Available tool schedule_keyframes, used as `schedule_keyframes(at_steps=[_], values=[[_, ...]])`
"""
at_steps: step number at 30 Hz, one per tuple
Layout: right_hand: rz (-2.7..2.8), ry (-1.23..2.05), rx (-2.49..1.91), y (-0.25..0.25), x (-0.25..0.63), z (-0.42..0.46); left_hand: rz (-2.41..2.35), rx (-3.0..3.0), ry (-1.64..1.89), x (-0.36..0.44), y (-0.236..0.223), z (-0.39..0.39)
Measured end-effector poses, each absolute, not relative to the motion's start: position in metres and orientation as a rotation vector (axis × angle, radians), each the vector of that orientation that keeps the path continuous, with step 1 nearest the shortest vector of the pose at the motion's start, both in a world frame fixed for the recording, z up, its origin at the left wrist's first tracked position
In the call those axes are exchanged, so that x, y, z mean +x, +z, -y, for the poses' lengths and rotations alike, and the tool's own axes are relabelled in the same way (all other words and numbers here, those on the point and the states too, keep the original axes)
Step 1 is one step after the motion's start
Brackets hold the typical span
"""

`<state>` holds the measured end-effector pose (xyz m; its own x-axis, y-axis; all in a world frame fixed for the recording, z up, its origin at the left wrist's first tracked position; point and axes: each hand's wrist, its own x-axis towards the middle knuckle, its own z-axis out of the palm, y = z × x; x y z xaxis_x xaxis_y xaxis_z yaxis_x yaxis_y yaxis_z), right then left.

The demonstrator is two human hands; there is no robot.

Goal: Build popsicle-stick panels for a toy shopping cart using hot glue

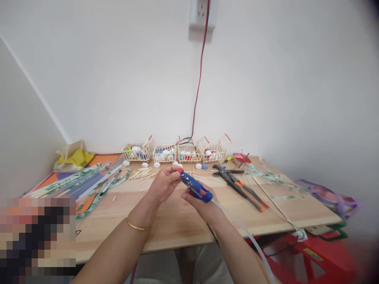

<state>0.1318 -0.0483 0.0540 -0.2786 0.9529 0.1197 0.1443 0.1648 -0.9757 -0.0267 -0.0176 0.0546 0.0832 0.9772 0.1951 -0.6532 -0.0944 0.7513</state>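
In the middle of the view I have a blue glue gun [194,185] with a red tip, speckled with pale bits. My right hand [204,209] is wrapped round it from below, its lower fingers hidden. A long translucent glue stick [247,232] runs out of its back end towards the lower right. My left hand [166,184] is pinched closed right beside the red tip. Whatever its fingers hold is too small or too hidden to make out. Several short wooden sticks [140,173] lie on the wooden table [177,232] beyond my left hand.
Small stick baskets [164,153] filled with caps line the wall. Loose white caps [156,165] lie before them. Black pliers [233,183] and orange-handled cutters [251,193] are on the right, near a red bowl [241,158]. Plastic-wrapped packs [89,177] cover the left. A red stool [322,256] stands below right.
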Motion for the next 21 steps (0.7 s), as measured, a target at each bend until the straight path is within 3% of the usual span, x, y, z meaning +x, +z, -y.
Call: schedule_keyframes(at_steps=[4, 7, 14, 21], values=[[1.843, 0.857, -1.067, 0.059, 0.131, 0.042, -0.530, 0.769, 1.496, -0.026, 0.053, 0.013], [1.917, 0.776, -1.098, 0.059, 0.130, 0.041, -0.525, 0.697, 1.543, -0.033, 0.053, 0.007], [1.732, 1.066, -1.020, 0.066, 0.133, 0.052, -0.242, 0.498, 1.499, -0.060, 0.061, 0.003], [1.674, 1.192, -1.058, 0.067, 0.127, 0.049, -0.360, 0.471, 1.420, -0.044, 0.052, 0.004]])
